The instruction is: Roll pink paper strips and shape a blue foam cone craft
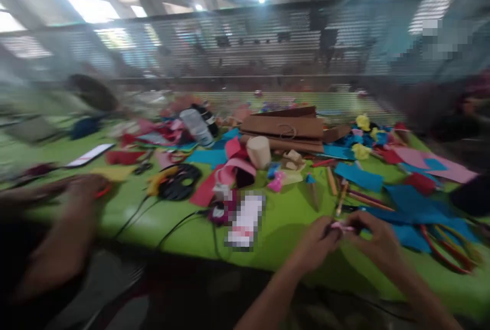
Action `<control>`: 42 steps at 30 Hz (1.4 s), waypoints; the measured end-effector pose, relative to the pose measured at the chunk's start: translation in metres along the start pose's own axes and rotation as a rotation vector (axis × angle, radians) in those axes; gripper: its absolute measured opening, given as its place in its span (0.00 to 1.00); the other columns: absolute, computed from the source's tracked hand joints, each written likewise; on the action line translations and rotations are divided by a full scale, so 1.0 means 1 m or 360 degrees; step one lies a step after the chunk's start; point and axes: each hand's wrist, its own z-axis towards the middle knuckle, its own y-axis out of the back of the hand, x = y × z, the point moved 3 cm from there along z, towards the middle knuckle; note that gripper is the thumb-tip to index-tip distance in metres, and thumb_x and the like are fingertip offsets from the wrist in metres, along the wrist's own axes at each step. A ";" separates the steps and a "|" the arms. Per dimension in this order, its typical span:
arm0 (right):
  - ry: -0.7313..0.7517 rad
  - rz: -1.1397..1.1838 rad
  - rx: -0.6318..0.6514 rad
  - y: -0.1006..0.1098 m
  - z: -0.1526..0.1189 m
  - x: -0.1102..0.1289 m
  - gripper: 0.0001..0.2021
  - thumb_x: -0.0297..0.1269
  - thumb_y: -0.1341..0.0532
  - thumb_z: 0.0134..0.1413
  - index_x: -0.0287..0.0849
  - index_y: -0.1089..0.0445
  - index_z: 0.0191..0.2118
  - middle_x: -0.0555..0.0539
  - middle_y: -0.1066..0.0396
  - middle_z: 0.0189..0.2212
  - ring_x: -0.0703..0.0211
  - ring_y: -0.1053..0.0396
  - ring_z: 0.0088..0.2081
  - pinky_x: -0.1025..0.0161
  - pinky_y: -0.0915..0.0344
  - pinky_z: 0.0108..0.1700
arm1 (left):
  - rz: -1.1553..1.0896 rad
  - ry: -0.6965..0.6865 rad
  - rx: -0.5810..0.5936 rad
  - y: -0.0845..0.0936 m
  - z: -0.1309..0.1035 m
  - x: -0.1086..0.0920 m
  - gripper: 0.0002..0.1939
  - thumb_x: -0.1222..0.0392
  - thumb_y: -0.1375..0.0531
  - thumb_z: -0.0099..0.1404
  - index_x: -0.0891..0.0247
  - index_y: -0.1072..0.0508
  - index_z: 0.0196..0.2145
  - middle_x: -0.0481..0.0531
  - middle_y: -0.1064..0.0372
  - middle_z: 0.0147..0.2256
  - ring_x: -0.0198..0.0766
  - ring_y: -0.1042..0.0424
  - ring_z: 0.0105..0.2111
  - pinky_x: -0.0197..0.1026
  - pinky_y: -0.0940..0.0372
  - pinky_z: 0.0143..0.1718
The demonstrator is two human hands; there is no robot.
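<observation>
green table (pixel 291 215) below; left hand (pixel 319 238), right hand (pixel 373 233) pinching pink piece (pixel 342 226)

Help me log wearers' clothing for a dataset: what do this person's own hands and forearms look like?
The left hand and right hand are ungloved. Both visible forearms show no sleeves, watches, bracelets or markings. Blur leaves any rings unclear.

Bright green table (pixel 283 253), blue sheets (pixel 413 202), red-and-yellow loops (pixel 447 256), pink held piece (pixel 342 226)

Phone (pixel 245 220) left of hands (pixel 340 230), paper roll (pixel 259 152) behind phone
</observation>
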 end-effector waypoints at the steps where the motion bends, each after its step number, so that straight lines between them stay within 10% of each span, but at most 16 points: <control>1: -0.0125 0.0124 0.0063 0.000 0.001 -0.009 0.06 0.41 0.32 0.52 0.45 0.24 0.34 0.49 0.24 0.28 0.55 0.28 0.31 0.61 0.33 0.35 | -0.0017 -0.0013 0.0026 0.000 0.000 -0.001 0.13 0.56 0.44 0.70 0.62 0.35 0.28 0.45 0.39 0.26 0.34 0.40 0.29 0.38 0.47 0.33; 7: -0.0545 0.0719 0.0122 -0.003 0.015 -0.047 0.18 0.52 0.25 0.41 0.45 0.22 0.33 0.46 0.24 0.27 0.53 0.29 0.30 0.61 0.32 0.30 | -0.0251 0.0006 0.0021 0.007 0.004 0.004 0.23 0.42 0.43 0.72 0.62 0.34 0.28 0.45 0.39 0.24 0.32 0.42 0.26 0.38 0.47 0.29; 23: -0.0539 0.1209 -0.0166 -0.006 0.033 -0.027 0.17 0.46 0.21 0.37 0.45 0.21 0.32 0.50 0.26 0.27 0.61 0.31 0.27 0.65 0.32 0.30 | -0.0263 0.0005 -0.0212 0.018 0.002 -0.006 0.24 0.37 0.44 0.69 0.61 0.37 0.28 0.46 0.40 0.25 0.34 0.40 0.29 0.39 0.45 0.34; 42: -0.0649 0.1414 -0.0009 -0.002 0.025 -0.014 0.13 0.43 0.22 0.43 0.45 0.24 0.31 0.48 0.25 0.29 0.60 0.30 0.29 0.65 0.31 0.31 | 0.0475 -0.0226 -0.0515 0.014 0.011 -0.011 0.11 0.62 0.38 0.66 0.61 0.31 0.25 0.48 0.37 0.27 0.40 0.36 0.34 0.40 0.46 0.37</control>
